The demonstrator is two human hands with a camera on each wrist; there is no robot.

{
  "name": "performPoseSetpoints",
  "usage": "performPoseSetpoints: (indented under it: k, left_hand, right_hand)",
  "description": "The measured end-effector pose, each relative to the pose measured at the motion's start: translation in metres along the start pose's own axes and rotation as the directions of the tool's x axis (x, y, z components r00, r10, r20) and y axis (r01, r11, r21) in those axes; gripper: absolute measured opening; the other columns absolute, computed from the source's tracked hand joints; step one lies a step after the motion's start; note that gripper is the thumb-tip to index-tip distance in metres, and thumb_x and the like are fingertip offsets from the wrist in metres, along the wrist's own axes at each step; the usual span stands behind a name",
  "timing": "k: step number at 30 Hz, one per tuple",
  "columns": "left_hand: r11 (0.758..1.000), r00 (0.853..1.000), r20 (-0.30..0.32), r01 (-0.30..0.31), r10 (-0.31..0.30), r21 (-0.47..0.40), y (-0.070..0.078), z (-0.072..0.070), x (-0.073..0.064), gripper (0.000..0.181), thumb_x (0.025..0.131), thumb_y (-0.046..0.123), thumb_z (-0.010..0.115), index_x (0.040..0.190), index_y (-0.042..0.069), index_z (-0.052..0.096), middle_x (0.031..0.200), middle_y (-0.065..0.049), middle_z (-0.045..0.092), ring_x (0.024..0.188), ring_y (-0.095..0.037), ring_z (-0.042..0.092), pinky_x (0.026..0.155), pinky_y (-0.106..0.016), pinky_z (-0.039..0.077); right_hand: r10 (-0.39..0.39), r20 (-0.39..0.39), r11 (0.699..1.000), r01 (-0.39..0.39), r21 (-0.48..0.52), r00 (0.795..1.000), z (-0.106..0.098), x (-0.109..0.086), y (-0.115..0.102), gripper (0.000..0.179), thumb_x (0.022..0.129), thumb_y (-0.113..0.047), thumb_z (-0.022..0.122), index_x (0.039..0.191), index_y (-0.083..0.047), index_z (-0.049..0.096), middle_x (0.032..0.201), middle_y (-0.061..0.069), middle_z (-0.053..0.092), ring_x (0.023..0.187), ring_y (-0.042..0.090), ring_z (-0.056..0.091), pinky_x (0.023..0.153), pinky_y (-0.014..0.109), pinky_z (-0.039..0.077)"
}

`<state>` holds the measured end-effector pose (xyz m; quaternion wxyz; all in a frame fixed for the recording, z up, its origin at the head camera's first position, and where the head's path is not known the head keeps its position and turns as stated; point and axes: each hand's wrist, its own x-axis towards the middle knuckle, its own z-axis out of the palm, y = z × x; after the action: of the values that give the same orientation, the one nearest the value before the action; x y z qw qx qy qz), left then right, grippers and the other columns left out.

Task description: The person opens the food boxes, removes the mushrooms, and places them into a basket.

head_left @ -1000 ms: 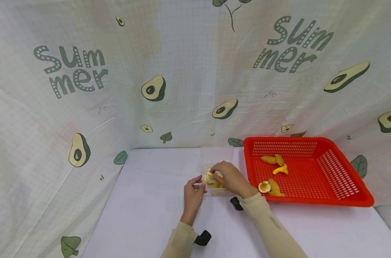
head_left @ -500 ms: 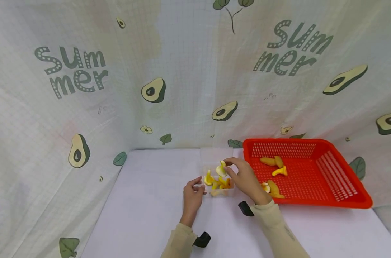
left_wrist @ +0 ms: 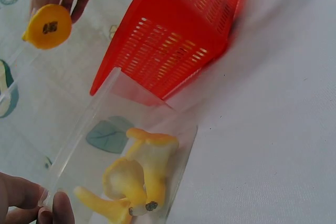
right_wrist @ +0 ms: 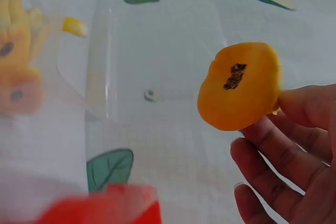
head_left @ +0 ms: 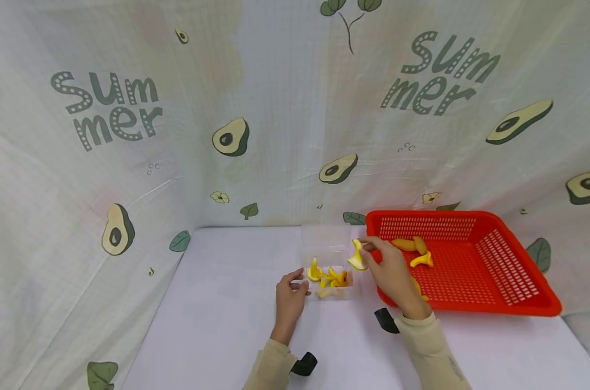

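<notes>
Between its thumb and fingertips, my right hand [head_left: 389, 273] pinches a yellow mushroom [head_left: 357, 257] by the stem, in the air between the box and the basket. In the right wrist view the mushroom's round orange-yellow cap [right_wrist: 241, 87] shows a small dark printed patch. Several more yellow mushrooms [left_wrist: 152, 163] lie in a clear plastic box [head_left: 336, 293], whose lid [head_left: 326, 238] stands open at the back. My left hand [head_left: 290, 300] holds the left side of this box, its fingertips [left_wrist: 62, 208] at the wall.
Right of the box stands a red perforated basket [head_left: 475, 260]. In it are brownish-yellow pieces [head_left: 409, 245] and another yellow mushroom [head_left: 423, 260]; my right hand partly covers the near-left ones. A printed cloth [head_left: 275, 108] hangs behind the white table [head_left: 217, 303].
My right hand has lifted a mushroom out of the clear box and carried it rightward, toward the basket. My left hand has stayed at the box's left side.
</notes>
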<state>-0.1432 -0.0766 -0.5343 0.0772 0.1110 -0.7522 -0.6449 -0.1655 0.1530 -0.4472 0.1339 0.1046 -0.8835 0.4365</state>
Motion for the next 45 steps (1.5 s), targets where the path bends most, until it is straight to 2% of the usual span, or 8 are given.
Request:
performPoseSetpoints:
  k: [4, 12, 15, 18, 21, 27, 33, 45]
  left_hand:
    - [1.000, 1.000, 0.000, -0.001, 0.001, -0.002, 0.000, -0.001, -0.001, 0.037, 0.094, -0.008, 0.068, 0.131, -0.009, 0.068, 0.112, -0.020, 0.065, 0.078, -0.016, 0.064, 0.074, -0.043, 0.068]
    - [1.000, 1.000, -0.007, 0.016, -0.015, 0.023, 0.002, 0.000, -0.001, 0.036, 0.095, -0.006, 0.068, 0.132, -0.007, 0.068, 0.114, -0.019, 0.064, 0.079, -0.014, 0.062, 0.074, -0.039, 0.068]
    - [0.999, 1.000, -0.013, 0.022, -0.022, 0.031, 0.003, 0.000, 0.000, 0.036, 0.096, -0.006, 0.068, 0.132, -0.006, 0.068, 0.114, -0.018, 0.065, 0.079, -0.015, 0.063, 0.074, -0.038, 0.068]
    - [0.999, 1.000, -0.012, 0.023, -0.022, 0.035, 0.004, 0.000, 0.001, 0.036, 0.096, -0.005, 0.068, 0.132, -0.006, 0.068, 0.113, -0.017, 0.065, 0.080, -0.016, 0.063, 0.075, -0.039, 0.068]
    - [0.999, 1.000, -0.007, 0.015, -0.015, 0.035, 0.004, 0.000, 0.002, 0.036, 0.096, -0.005, 0.068, 0.132, -0.006, 0.068, 0.113, -0.018, 0.065, 0.080, -0.016, 0.063, 0.075, -0.039, 0.068]
    - [1.000, 1.000, -0.005, 0.013, -0.013, 0.028, 0.003, 0.000, 0.002, 0.037, 0.095, -0.006, 0.069, 0.132, -0.006, 0.069, 0.114, -0.019, 0.065, 0.079, -0.016, 0.064, 0.075, -0.040, 0.068]
    - [0.999, 1.000, -0.001, 0.021, -0.021, 0.026, 0.005, 0.000, 0.003, 0.037, 0.096, -0.005, 0.068, 0.133, -0.006, 0.068, 0.114, -0.018, 0.064, 0.080, -0.016, 0.063, 0.075, -0.039, 0.068]
    - [1.000, 1.000, 0.000, 0.015, -0.015, 0.005, 0.002, 0.001, 0.002, 0.036, 0.094, -0.007, 0.069, 0.130, -0.008, 0.069, 0.113, -0.021, 0.065, 0.077, -0.016, 0.065, 0.072, -0.039, 0.068]
  right_hand:
    - [0.022, -0.034, 1.000, -0.022, 0.010, 0.999, -0.015, -0.002, 0.006, 0.030, 0.100, -0.003, 0.069, 0.130, 0.001, 0.067, 0.104, 0.018, 0.070, 0.078, 0.028, 0.057, 0.053, 0.020, 0.048]
    - [0.050, -0.124, 0.995, -0.061, -0.085, 0.991, -0.043, -0.005, 0.028, 0.025, 0.104, -0.007, 0.065, 0.127, 0.000, 0.067, 0.104, 0.022, 0.072, 0.072, 0.026, 0.056, 0.048, 0.022, 0.045]
    - [0.061, -0.117, 0.988, -0.077, -0.135, 0.991, -0.053, -0.005, 0.035, 0.027, 0.105, -0.011, 0.064, 0.129, 0.000, 0.067, 0.108, 0.024, 0.072, 0.075, 0.029, 0.059, 0.054, 0.029, 0.048]
    - [0.102, -0.081, 0.975, -0.116, -0.188, 0.991, -0.059, -0.007, 0.040, 0.033, 0.105, -0.013, 0.064, 0.134, 0.003, 0.064, 0.115, 0.027, 0.071, 0.093, 0.037, 0.063, 0.071, 0.043, 0.058]
    - [0.152, -0.041, 0.964, -0.157, -0.217, 0.988, -0.058, -0.008, 0.040, 0.038, 0.105, -0.014, 0.065, 0.137, 0.005, 0.061, 0.120, 0.028, 0.068, 0.102, 0.042, 0.061, 0.085, 0.059, 0.059]
    - [0.041, -0.002, 0.978, -0.041, -0.204, 0.999, -0.036, -0.007, 0.030, 0.036, 0.099, -0.007, 0.071, 0.132, 0.005, 0.065, 0.123, 0.026, 0.069, 0.112, 0.043, 0.061, 0.099, 0.066, 0.055]
    - [-0.070, 0.082, 0.977, 0.085, -0.193, 0.994, 0.002, -0.006, 0.010, 0.033, 0.095, -0.004, 0.077, 0.127, 0.000, 0.070, 0.118, 0.018, 0.073, 0.111, 0.039, 0.063, 0.099, 0.059, 0.058]
    - [-0.130, 0.321, 0.940, 0.219, -0.261, 0.938, 0.063, 0.004, -0.016, 0.039, 0.094, -0.015, 0.080, 0.131, -0.006, 0.071, 0.125, 0.014, 0.073, 0.113, 0.034, 0.066, 0.102, 0.055, 0.059]
